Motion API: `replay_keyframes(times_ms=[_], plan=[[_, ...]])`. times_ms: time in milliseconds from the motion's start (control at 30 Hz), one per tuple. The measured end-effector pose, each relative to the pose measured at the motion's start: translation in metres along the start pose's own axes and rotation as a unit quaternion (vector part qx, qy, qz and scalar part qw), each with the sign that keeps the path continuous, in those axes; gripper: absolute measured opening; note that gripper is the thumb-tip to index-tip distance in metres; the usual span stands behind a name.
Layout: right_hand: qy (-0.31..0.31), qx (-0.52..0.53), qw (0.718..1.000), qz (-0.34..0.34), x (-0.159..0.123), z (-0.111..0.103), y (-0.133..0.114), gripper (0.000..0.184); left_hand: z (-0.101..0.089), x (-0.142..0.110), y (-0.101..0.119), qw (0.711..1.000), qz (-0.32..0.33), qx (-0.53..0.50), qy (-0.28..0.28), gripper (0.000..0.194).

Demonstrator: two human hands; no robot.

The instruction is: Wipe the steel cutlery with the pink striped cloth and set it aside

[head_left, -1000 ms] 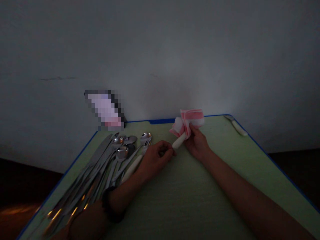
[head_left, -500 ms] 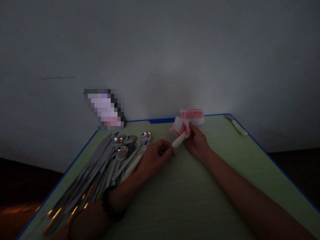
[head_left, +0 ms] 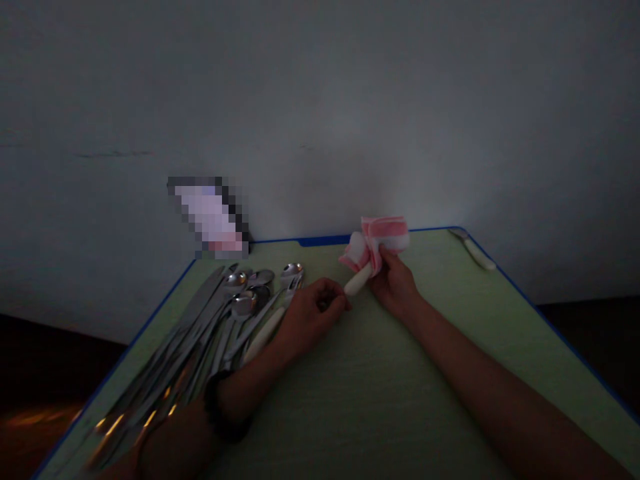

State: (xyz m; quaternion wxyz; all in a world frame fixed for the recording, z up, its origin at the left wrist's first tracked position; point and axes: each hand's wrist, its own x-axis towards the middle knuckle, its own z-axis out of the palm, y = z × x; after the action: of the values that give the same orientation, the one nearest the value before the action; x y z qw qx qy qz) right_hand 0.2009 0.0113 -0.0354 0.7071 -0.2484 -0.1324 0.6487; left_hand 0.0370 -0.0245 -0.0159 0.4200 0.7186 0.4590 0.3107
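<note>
At two hands (head_left: 311, 315) (head_left: 397, 285), one handle (head_left: 357, 281), one cloth (head_left: 386, 231)

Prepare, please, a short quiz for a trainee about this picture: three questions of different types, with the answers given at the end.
1. True or false: a pale handle sticks out from the pink-and-white cloth in the right hand.

2. Where does the heap of loose cutlery lie?
A: on the right side of the table
B: on the left side of the table
C: on the floor

3. Fill in the colour: around the left wrist is a ____ bracelet.

Key
1: True.
2: B.
3: Black.
</note>
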Motion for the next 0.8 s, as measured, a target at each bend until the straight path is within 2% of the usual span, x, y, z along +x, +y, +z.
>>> replay_keyframes(times_ms=[800], plan=[[-0.002, -0.007, 1.000, 0.000, 0.0031, -0.0037, 0.0007, 0.011, -0.0009, 0.0001, -0.0024, 1.000, 0.018, 0.010, -0.004, 0.006]])
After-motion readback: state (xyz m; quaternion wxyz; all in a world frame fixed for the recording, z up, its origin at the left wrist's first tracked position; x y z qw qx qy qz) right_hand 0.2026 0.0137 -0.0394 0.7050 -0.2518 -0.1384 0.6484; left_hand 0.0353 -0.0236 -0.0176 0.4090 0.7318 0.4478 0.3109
